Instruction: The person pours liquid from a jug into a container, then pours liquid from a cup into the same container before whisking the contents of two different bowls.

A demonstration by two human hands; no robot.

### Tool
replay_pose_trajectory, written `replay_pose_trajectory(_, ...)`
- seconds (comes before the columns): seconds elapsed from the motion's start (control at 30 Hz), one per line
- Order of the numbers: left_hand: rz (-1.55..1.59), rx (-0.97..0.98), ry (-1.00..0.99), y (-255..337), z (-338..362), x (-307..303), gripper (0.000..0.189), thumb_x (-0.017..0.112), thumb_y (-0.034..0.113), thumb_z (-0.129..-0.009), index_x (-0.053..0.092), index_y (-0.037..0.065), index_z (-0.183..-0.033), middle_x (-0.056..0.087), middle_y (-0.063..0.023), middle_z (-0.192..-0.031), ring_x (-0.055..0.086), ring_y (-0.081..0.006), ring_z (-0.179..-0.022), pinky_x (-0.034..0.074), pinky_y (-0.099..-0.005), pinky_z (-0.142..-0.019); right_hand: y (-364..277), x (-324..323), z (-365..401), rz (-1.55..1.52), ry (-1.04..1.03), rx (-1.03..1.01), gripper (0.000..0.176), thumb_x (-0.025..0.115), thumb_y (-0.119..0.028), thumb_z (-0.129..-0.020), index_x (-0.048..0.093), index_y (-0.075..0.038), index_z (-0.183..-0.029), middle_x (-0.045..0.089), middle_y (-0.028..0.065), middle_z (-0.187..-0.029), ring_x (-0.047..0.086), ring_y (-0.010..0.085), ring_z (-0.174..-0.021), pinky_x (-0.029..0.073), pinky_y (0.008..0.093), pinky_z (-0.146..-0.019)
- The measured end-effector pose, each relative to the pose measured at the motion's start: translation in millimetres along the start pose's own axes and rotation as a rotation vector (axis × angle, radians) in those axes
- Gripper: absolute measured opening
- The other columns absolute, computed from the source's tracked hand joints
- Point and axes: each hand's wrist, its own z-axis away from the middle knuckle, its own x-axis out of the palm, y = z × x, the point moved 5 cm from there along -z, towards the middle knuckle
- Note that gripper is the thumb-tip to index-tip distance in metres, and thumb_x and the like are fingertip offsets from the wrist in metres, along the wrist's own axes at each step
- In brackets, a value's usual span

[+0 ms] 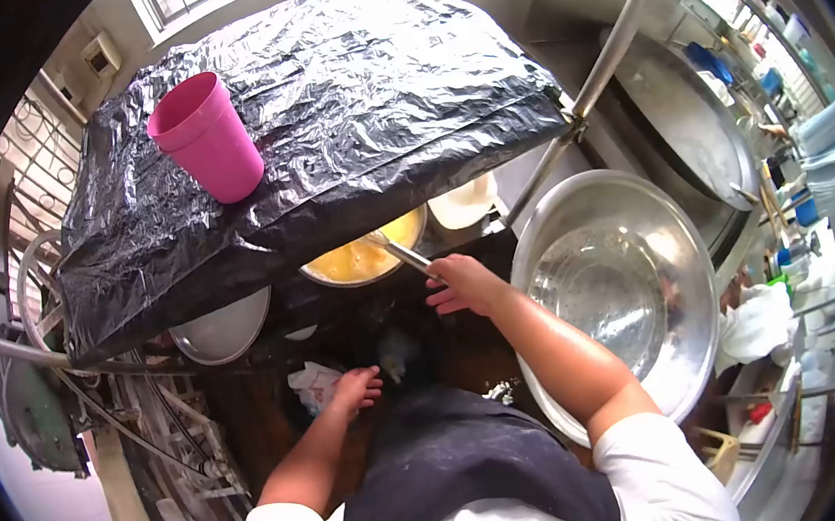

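Note:
My right hand (465, 284) is closed around the metal handle of a whisk (403, 253). The whisk's far end dips into a round bowl of yellow liquid (352, 263), which looks like beaten egg. Part of that bowl is hidden under the foil-covered shelf. My left hand (357, 390) hangs lower, in front of the dark apron, fingers loosely apart and holding nothing. Just beside it is a crumpled white plastic bag (315, 384) with some red print.
A pink plastic cup (208, 140) stands on the foil-covered shelf (351, 96) above my hands. At right sits a large metal basin (607, 292); a round metal lid or pan (223, 327) is at left. A white container (464, 202) stands behind the bowl. Metal poles frame the shelf.

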Motion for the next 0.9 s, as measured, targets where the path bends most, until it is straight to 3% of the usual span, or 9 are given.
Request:
replay_pose_trajectory(0.1,0.061,0.062,0.046,28,1,-5,0.053,0.061,0.048,-0.091,0.055,0.009,-0.127,0.067,-0.0087,-0.114,0.064,-0.0179,-0.093,0.051,-0.0338,-0.073,16,27,-9,-0.505,-0.208,0.239,0.026,0.054,-0.022,-0.094,0.054,-0.006,-0.115,0.068,0.0104,-0.099,0.07,0.0252,-0.078,0.058,0.0408,-0.067)
replay_pose_trajectory(0.2,0.09,0.096,0.049,45,5,-2,0.053,0.061,0.047,-0.091,0.055,0.008,-0.127,0.067,-0.009,-0.116,0.064,-0.0179,-0.093,0.051,-0.0346,-0.075,25,30,-15,-0.456,-0.084,0.113,0.026,0.057,-0.023,-0.094,0.057,-0.01,-0.116,0.069,0.0103,-0.097,0.069,0.0279,-0.076,0.057,0.0425,-0.068)
replay_pose_trajectory(0.27,0.113,0.116,0.05,45,9,-1,0.053,0.061,0.047,-0.091,0.055,0.008,-0.127,0.066,-0.0093,-0.116,0.064,-0.0178,-0.093,0.051,-0.0348,-0.076,-12,13,9,0.662,0.466,-0.837,0.028,0.063,-0.024,-0.09,0.062,-0.015,-0.117,0.067,0.0078,-0.092,0.067,0.0291,-0.076,0.054,0.0426,-0.07)
replay_pose_trajectory(0.4,0.064,0.083,0.013,19,8,1,0.054,0.06,0.047,-0.091,0.055,0.008,-0.128,0.066,-0.0106,-0.118,0.064,-0.018,-0.093,0.051,-0.0353,-0.075,-44,6,63,1.168,0.551,-1.158,0.033,0.064,-0.016,-0.083,0.07,-0.016,-0.115,0.063,0.0085,-0.085,0.067,0.0323,-0.08,0.052,0.0447,-0.075)
replay_pose_trajectory(0.5,0.016,0.006,-0.036,-12,1,1,0.056,0.06,0.048,-0.092,0.053,0.007,-0.13,0.065,-0.0117,-0.12,0.064,-0.0197,-0.094,0.052,-0.0378,-0.076,-29,-3,56,0.877,0.511,-0.867,0.034,0.065,-0.016,-0.083,0.07,-0.018,-0.117,0.065,0.0097,-0.085,0.066,0.0335,-0.08,0.053,0.0449,-0.075)
replay_pose_trajectory(0.53,-0.014,-0.004,-0.036,-17,6,5,0.058,0.06,0.05,-0.092,0.053,0.007,-0.131,0.065,-0.0119,-0.121,0.064,-0.0205,-0.094,0.051,-0.0383,-0.076,-13,-7,42,0.609,0.528,-0.773,0.028,0.065,-0.02,-0.087,0.07,-0.014,-0.113,0.068,0.0079,-0.09,0.068,0.0232,-0.083,0.053,0.0383,-0.074)
replay_pose_trajectory(0.57,-0.039,-0.016,-0.033,-20,8,7,0.06,0.06,0.051,-0.091,0.053,0.008,-0.132,0.064,-0.0121,-0.121,0.064,-0.0213,-0.095,0.051,-0.0388,-0.076,14,-11,11,0.151,0.216,-0.351,0.028,0.058,-0.028,-0.094,0.067,-0.008,-0.111,0.071,0.0085,-0.092,0.069,0.0203,-0.079,0.055,0.0373,-0.072)
replay_pose_trajectory(0.63,-0.034,-0.021,-0.049,-22,4,6,0.063,0.059,0.054,-0.091,0.052,0.007,-0.132,0.064,-0.0123,-0.121,0.064,-0.0229,-0.096,0.051,-0.0392,-0.076,44,-10,10,-0.458,0.078,0.129,0.034,0.05,-0.036,-0.098,0.063,-0.007,-0.108,0.071,0.0074,-0.091,0.069,0.0193,-0.075,0.054,0.0381,-0.068)
replay_pose_trajectory(0.9,0.518,0.207,0.052,140,-2,-5,0.085,0.056,0.069,-0.086,0.039,0.004,-0.138,0.061,-0.0195,-0.111,0.062,-0.0324,-0.103,0.052,-0.0476,-0.083,36,-10,25,-0.505,-0.076,0.14,0.031,0.049,-0.038,-0.099,0.061,-0.01,-0.107,0.071,0.0073,-0.097,0.069,0.0201,-0.081,0.053,0.0354,-0.072)
